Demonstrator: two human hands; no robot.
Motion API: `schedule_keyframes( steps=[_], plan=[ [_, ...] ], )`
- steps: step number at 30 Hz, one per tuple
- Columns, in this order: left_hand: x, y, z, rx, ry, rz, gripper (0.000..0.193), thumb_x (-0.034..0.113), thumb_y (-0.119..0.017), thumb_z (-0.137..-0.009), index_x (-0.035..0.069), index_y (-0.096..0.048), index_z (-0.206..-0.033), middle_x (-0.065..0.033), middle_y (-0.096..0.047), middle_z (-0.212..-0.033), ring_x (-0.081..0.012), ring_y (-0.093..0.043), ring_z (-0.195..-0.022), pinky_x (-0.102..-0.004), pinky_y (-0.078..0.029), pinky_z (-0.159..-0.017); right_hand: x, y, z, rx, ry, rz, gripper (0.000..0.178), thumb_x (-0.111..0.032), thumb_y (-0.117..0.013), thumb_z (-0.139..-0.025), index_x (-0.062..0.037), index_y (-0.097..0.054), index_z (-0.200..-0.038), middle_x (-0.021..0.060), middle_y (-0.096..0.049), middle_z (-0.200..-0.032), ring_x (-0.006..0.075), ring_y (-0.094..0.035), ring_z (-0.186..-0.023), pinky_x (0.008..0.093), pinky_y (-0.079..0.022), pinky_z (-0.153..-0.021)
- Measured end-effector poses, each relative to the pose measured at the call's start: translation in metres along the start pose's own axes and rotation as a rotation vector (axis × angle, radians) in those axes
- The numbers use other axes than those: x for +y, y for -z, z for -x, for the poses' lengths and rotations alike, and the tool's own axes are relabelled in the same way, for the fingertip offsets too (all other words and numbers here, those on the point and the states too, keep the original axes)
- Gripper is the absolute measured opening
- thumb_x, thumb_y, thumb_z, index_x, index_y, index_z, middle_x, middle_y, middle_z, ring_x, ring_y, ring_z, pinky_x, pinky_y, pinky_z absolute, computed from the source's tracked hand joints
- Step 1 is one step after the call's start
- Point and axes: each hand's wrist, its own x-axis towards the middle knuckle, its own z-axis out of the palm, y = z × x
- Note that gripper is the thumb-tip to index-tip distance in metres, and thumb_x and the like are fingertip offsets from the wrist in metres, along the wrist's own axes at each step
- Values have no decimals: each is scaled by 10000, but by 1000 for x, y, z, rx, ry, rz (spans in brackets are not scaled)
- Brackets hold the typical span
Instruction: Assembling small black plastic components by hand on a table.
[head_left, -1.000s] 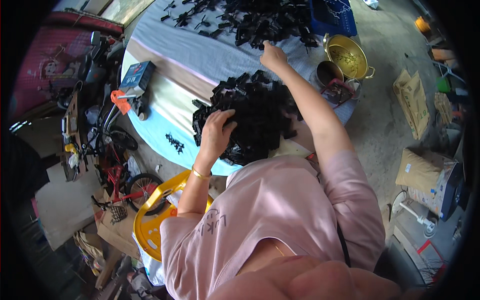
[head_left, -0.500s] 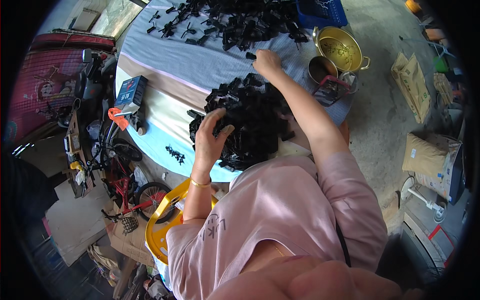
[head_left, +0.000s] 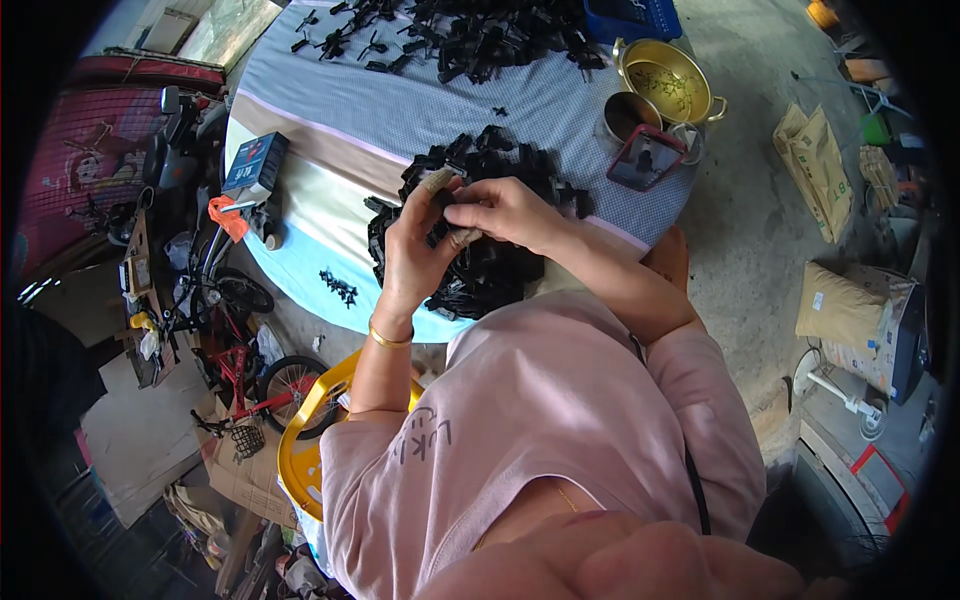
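My left hand (head_left: 412, 240) and my right hand (head_left: 510, 213) meet over a heap of black plastic parts (head_left: 500, 265) close to my body. Between their fingertips is a small black plastic part (head_left: 441, 226), mostly hidden by the fingers. Beige wraps cover the left thumb and a left fingertip. Both hands are closed in a pinch. Beyond them, a larger spread of similar black parts (head_left: 480, 40) lies at the far side of the table, some with thin arms. One tiny black piece (head_left: 499, 111) sits alone between the two groups.
On the cloth-covered table (head_left: 330, 110) stand a gold two-handled pot (head_left: 690, 65), a metal cup (head_left: 632, 110), a phone (head_left: 648, 158) and a blue basket (head_left: 668, 25). A blue box (head_left: 256, 165) and small black pieces (head_left: 338, 287) lie left. A yellow chair (head_left: 300, 455) is beside me.
My right hand has come back from the table's far side to meet my left hand over the near heap. Both now pinch a black part together. The view has shifted slightly.
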Motion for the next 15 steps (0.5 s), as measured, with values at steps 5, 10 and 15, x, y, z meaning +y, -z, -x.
schedule_keyframes(
  steps=[5,10,15],
  plan=[
    [-1,-5,5,85,-47,495,463,-48,-565,-805,27,-381,-1224,-155,-497,-1188,-192,-530,-1049,-302,-443,-890,6,-1,17,-163,-20,-338,196,-168,-583,-851,7,-555,-936,4,-535,-669,52,-474,-521,194,-390,-460],
    [4,-2,10,127,-50,585,372,-61,-566,-794,26,-436,-1132,-156,-551,-1095,-208,-574,-950,-328,-471,-851,3,-14,29,260,546,364,169,-119,-487,-897,-2,-561,-995,-19,-524,-684,34,-450,-585,165,-369,-519],
    [9,-8,14,69,55,508,383,-54,-594,-783,18,-438,-1125,-106,-558,-1036,-172,-564,-935,-275,-474,-817,-11,-14,36,151,369,252,179,-109,-498,-891,-9,-594,-1004,-26,-511,-650,11,-415,-550,147,-320,-471]
  ],
)
